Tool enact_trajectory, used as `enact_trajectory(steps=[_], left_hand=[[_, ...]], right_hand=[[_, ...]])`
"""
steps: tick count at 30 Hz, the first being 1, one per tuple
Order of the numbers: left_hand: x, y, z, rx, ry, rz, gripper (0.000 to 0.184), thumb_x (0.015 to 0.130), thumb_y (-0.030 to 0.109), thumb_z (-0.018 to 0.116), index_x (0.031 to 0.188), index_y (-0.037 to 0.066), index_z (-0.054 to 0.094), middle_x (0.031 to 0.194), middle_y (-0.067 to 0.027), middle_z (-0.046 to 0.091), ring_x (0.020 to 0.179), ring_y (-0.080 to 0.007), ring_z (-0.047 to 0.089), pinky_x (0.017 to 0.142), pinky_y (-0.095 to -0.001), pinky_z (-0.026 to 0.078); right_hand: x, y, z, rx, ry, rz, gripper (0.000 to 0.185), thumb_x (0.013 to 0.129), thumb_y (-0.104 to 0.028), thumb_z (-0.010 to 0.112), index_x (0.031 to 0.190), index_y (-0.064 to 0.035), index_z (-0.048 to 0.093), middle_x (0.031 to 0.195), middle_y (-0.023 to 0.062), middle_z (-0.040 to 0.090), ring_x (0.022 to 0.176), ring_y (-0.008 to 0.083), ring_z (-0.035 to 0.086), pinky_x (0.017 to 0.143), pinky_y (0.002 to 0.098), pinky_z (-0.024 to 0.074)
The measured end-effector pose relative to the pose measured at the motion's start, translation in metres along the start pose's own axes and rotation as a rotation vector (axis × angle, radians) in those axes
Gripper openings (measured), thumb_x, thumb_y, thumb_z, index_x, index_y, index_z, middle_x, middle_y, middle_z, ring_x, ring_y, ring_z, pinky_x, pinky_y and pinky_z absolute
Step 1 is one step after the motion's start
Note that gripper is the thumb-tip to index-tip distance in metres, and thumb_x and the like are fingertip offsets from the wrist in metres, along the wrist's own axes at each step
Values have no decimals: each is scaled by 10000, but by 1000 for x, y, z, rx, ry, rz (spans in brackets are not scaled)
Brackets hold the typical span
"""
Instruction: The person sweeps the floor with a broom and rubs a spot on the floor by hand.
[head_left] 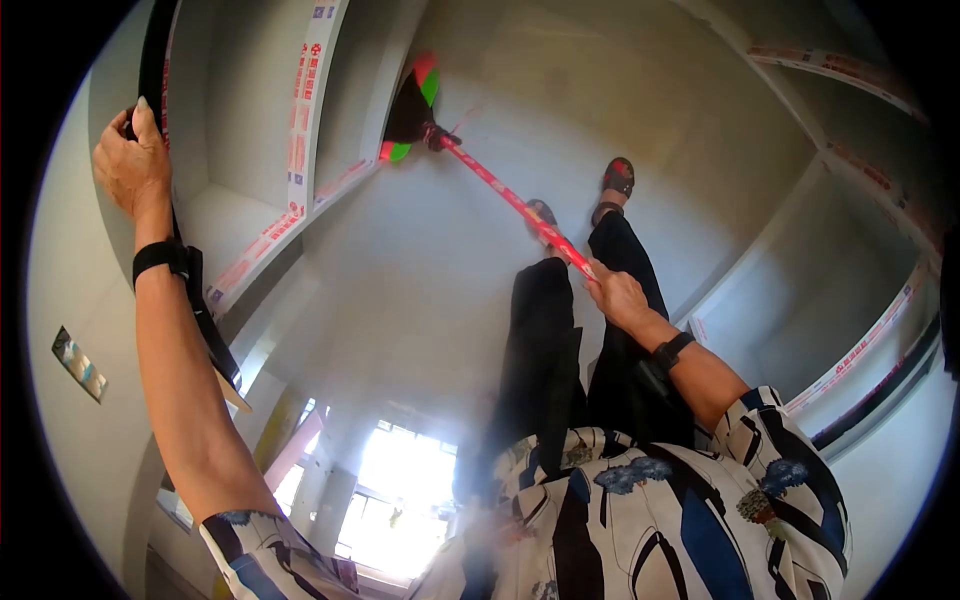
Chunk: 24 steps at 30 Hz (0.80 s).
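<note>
My right hand (618, 295) is wrapped round the red patterned handle of a broom (500, 190). The handle runs away from me at a slant to the broom head (408, 112), whose bristles are black with green and pink-red ends. The head rests at the foot of the left shelf unit, partly hidden by its side panel. At the far left, my left hand (135, 160) grips a dark upright edge strip (153, 60) of that unit, thumb pointing up and fingers curled. Both wrists carry black bands.
White shelf units with red-printed protective tape stand on the left (255, 240) and right (850, 360). Between them lies a grey floor (400, 270), with my shoes (618, 177) on it. A bright window (400, 490) and a wall plate (80, 363) also show.
</note>
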<state>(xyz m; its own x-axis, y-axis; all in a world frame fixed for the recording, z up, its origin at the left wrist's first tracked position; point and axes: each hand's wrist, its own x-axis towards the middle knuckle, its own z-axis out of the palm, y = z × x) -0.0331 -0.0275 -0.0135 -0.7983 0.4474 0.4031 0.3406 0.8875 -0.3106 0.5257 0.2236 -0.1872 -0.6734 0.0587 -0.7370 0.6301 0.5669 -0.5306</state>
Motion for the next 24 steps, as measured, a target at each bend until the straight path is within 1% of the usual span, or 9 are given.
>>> enact_trajectory(steps=[2, 4, 7, 9, 12, 14, 19, 22, 24], left_hand=[[0, 5, -4, 14, 27, 8, 481, 840, 515, 484, 1010, 92, 635, 980, -125, 620, 981, -298, 530, 872, -410, 403], [0, 1, 0, 20, 51, 20, 476, 839, 516, 486, 1010, 97, 635, 979, -123, 620, 982, -295, 530, 872, -410, 403], [1, -1, 4, 5, 81, 36, 469, 838, 517, 489, 1009, 106, 635, 977, -121, 619, 988, -293, 528, 875, -410, 402], [1, -4, 6, -4, 86, 35, 465, 838, 517, 490, 1007, 109, 636, 976, -122, 617, 992, -295, 527, 878, -411, 402], [1, -5, 5, 12, 40, 34, 470, 839, 520, 488, 1010, 108, 634, 978, -116, 617, 1005, -293, 522, 880, -412, 400], [0, -2, 4, 57, 78, 25, 470, 839, 518, 491, 1016, 105, 631, 982, -109, 620, 1011, -289, 520, 882, -408, 400], [3, -12, 13, 32, 56, 43, 469, 837, 510, 496, 1019, 99, 628, 978, -108, 622, 1000, -289, 523, 882, -404, 400], [2, -9, 9, 44, 35, 42, 463, 835, 503, 500, 1014, 96, 630, 978, -111, 622, 993, -292, 525, 878, -403, 402], [1, -4, 5, 56, 39, 16, 459, 834, 499, 503, 1010, 95, 631, 978, -111, 621, 990, -293, 526, 875, -403, 403]], right_hand=[[6, -6, 5, 1, 1, 9, 420, 819, -227, 573, 1185, -53, 464, 713, 229, 600, 676, 406, 587, 626, 482, 477], [11, -7, 7, 1, 15, 17, 415, 819, -227, 573, 1186, -65, 466, 727, 234, 600, 698, 410, 587, 641, 485, 473], [12, -1, 10, 149, -65, 58, 400, 830, -219, 559, 1189, -79, 455, 773, 255, 595, 759, 429, 576, 686, 490, 463], [13, -2, 14, 424, -154, 31, 376, 843, -208, 537, 1187, -87, 443, 816, 275, 586, 814, 441, 563, 720, 492, 452], [5, -15, 25, 346, -64, 33, 380, 858, -168, 525, 1214, -51, 464, 755, 244, 586, 743, 421, 578, 656, 443, 467], [5, -17, 27, 256, -38, 56, 359, 864, -175, 510, 1198, -50, 472, 777, 256, 589, 760, 434, 572, 674, 470, 461], [9, -11, 0, 7, -150, 215, 360, 867, -233, 507, 1186, -67, 483, 830, 251, 597, 780, 430, 570, 705, 504, 449], [-16, 3, -32, 49, -45, 124, 337, 869, -248, 506, 1162, -81, 498, 819, 237, 602, 780, 425, 571, 695, 501, 447], [-44, 36, -39, 1, 2, 110, 314, 893, -282, 459, 1145, -99, 502, 818, 240, 604, 787, 419, 573, 695, 507, 445]])
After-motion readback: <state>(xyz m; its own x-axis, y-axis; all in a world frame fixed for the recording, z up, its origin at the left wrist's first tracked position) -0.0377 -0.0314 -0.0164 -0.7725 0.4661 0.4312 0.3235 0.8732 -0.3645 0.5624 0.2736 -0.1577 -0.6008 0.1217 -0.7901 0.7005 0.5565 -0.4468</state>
